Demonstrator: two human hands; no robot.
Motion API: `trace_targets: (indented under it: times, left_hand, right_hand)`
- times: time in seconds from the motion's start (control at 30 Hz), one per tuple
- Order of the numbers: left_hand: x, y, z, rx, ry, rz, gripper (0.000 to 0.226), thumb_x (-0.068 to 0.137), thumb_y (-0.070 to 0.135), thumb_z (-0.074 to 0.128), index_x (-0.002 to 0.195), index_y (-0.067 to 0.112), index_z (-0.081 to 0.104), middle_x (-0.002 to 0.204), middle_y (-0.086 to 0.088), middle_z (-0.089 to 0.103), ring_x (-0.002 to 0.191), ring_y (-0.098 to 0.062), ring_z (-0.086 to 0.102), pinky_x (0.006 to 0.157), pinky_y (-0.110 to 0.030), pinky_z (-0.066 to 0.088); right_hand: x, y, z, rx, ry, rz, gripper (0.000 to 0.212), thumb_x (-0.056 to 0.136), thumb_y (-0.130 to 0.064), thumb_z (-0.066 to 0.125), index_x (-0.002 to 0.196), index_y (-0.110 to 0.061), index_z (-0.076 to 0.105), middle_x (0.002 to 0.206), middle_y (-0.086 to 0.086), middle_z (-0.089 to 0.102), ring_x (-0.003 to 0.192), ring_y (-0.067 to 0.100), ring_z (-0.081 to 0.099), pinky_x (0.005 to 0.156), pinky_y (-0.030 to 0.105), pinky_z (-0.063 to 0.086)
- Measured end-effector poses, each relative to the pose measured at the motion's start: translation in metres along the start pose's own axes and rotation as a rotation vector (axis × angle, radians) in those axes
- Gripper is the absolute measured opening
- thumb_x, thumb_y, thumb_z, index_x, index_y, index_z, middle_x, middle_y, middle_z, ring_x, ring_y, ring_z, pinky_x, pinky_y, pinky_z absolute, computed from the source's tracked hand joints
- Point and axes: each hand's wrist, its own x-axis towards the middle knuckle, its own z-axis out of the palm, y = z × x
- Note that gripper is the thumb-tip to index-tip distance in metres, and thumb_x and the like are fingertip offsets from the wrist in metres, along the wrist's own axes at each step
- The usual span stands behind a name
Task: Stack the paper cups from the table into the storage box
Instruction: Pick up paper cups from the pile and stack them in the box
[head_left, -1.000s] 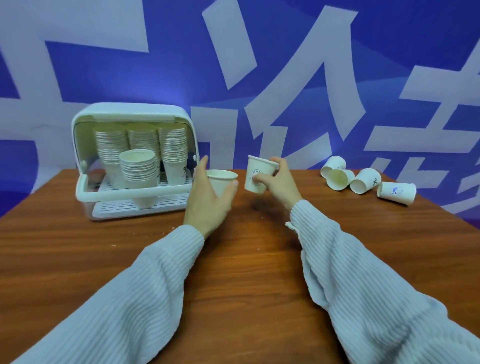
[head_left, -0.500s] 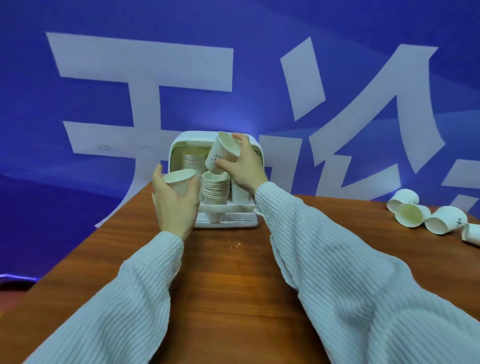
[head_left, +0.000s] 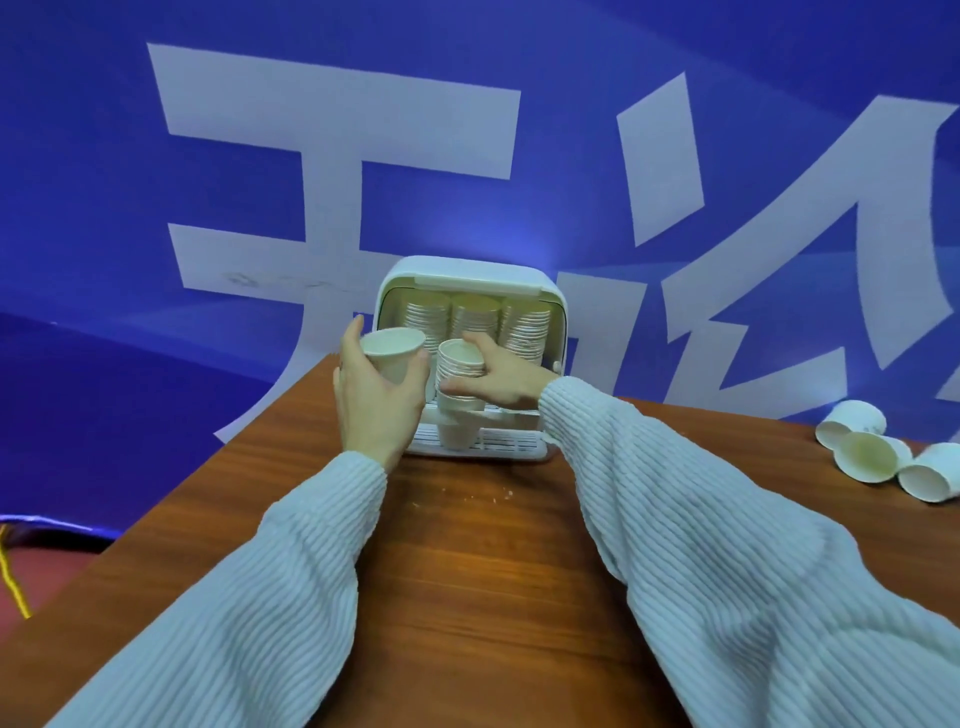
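The white storage box (head_left: 556, 306) stands open at the far edge of the wooden table (head_left: 493, 561), with three tall stacks of paper cups (head_left: 524, 332) along its back. A shorter cup stack (head_left: 457, 364) stands at the box's front. My right hand (head_left: 498, 376) grips the upper part of that front stack, thumb below and fingers over the rim. My left hand (head_left: 371, 395) holds a single upright paper cup (head_left: 392, 351) just left of the box opening.
Several loose paper cups (head_left: 867, 452) lie on their sides at the table's right edge. A blue wall with large white characters rises right behind the table. The table's left edge drops to a reddish floor with a yellow cable (head_left: 13, 587).
My right hand has lowered its cup onto the front stack in the box and now grips that stack. The left hand has shifted slightly closer to the box with its cup.
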Motion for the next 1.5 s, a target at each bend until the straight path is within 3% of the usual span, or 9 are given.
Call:
trace_targets:
  times: [0.13,0.27,0.4,0.6,0.7,0.8,1.03,1.23,1.5]
  left_hand:
    - [0.02,0.024,0.01,-0.03,-0.024,0.064,0.085,0.083,0.052,0.075,0.153,0.03,0.032,0.147,0.006,0.05,0.134,-0.018,0.047,0.112,-0.044,0.042]
    - [0.042,0.043,0.029,-0.01,-0.075,0.124,0.087,0.084,0.045,0.08,0.154,0.022,0.034,0.152,0.002,0.047,0.138,-0.017,0.044,0.115,-0.038,0.039]
    - [0.048,0.046,0.052,0.097,-0.142,0.195,0.086,0.085,0.038,0.081,0.154,0.012,0.038,0.155,-0.006,0.045,0.143,-0.02,0.039,0.116,-0.029,0.029]
    - [0.046,0.037,0.067,0.409,-0.313,0.243,0.079,0.083,0.052,0.076,0.146,0.014,0.047,0.142,-0.011,0.053,0.133,-0.029,0.05,0.109,-0.041,0.039]
    - [0.037,0.029,0.065,0.641,-0.358,0.233,0.076,0.088,0.072,0.053,0.145,0.02,0.05,0.143,-0.007,0.05,0.132,-0.031,0.049,0.107,-0.051,0.039]
    - [0.029,0.014,0.06,0.649,-0.355,0.151,0.065,0.1,0.063,0.028,0.148,0.026,0.05,0.154,-0.006,0.044,0.137,-0.034,0.042,0.113,-0.051,0.028]
    - [0.034,0.027,0.065,0.735,-0.455,0.111,0.061,0.098,0.055,0.034,0.152,0.028,0.046,0.167,-0.001,0.026,0.152,-0.029,0.02,0.119,-0.058,0.02]
    - [-0.018,0.049,0.099,0.471,-0.208,0.542,0.049,0.092,0.045,0.052,0.133,0.018,0.06,0.14,-0.003,0.056,0.137,-0.026,0.04,0.114,-0.049,0.035]
    - [-0.149,0.067,0.226,0.198,-0.566,0.537,0.05,0.095,0.044,0.055,0.138,0.019,0.056,0.141,-0.002,0.051,0.131,-0.021,0.044,0.113,-0.042,0.037]
  right_hand:
    - [-0.012,0.004,0.0,0.168,0.106,-0.07,0.115,0.088,-0.047,0.077,0.165,-0.024,-0.005,0.169,0.009,0.026,0.153,0.022,0.031,0.125,0.041,0.027]
    - [-0.03,0.009,0.001,0.305,0.17,-0.094,0.108,0.093,-0.037,0.075,0.165,-0.027,-0.005,0.165,0.004,0.035,0.138,0.002,0.034,0.113,0.026,0.032]
    - [-0.044,0.019,-0.003,0.32,0.221,-0.072,0.104,0.094,-0.029,0.075,0.165,-0.031,0.0,0.165,0.002,0.035,0.149,0.016,0.036,0.109,0.025,0.03]
    - [-0.051,0.05,-0.007,0.292,0.284,-0.006,0.107,0.088,-0.036,0.077,0.163,-0.039,0.001,0.148,0.007,0.05,0.134,0.024,0.051,0.115,0.046,0.042]
    - [-0.054,0.062,-0.012,0.341,0.303,0.011,0.104,0.089,-0.032,0.077,0.163,-0.039,0.004,0.138,0.003,0.053,0.124,0.021,0.056,0.108,0.04,0.047]
    - [-0.058,0.07,-0.012,0.389,0.307,0.014,0.102,0.09,-0.033,0.076,0.163,-0.039,0.005,0.135,0.001,0.056,0.121,0.017,0.057,0.104,0.036,0.048]
    - [-0.08,0.078,-0.008,0.401,0.323,0.028,0.096,0.094,-0.03,0.074,0.164,-0.032,0.009,0.129,-0.003,0.053,0.118,0.014,0.056,0.096,0.027,0.041]
    - [-0.121,0.113,-0.028,0.341,0.419,0.101,0.086,0.097,-0.033,0.07,0.163,-0.034,0.016,0.132,-0.005,0.055,0.121,0.013,0.054,0.098,0.027,0.042]
    - [-0.209,0.226,-0.072,0.344,0.758,0.387,0.053,0.099,-0.024,0.064,0.148,-0.028,0.047,0.14,-0.003,0.058,0.126,0.013,0.056,0.103,0.032,0.05]
